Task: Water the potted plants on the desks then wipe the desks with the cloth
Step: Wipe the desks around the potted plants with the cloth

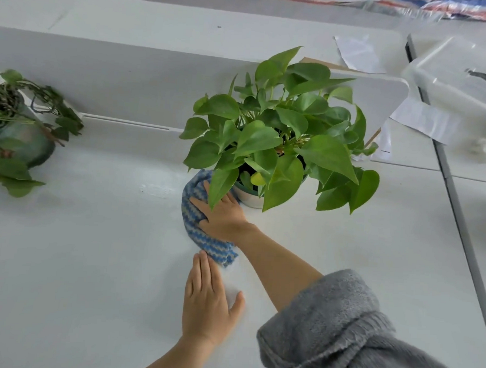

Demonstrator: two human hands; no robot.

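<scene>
A blue-and-white striped cloth (194,232) lies on the white desk (91,260) just left of a leafy green plant (278,135) in a white pot (251,198). My right hand (223,213) presses flat on the cloth, fingers spread, partly under the plant's leaves. My left hand (206,297) rests flat on the desk just in front of the cloth, fingertips near its lower edge. A second plant (16,132) with darker trailing leaves in a green pot stands at the far left.
A white partition panel (129,73) runs along the back of the desk. Papers (358,53) and a clear plastic box (455,79) sit at the right on the neighbouring desk, beyond a grey divider strip (459,217).
</scene>
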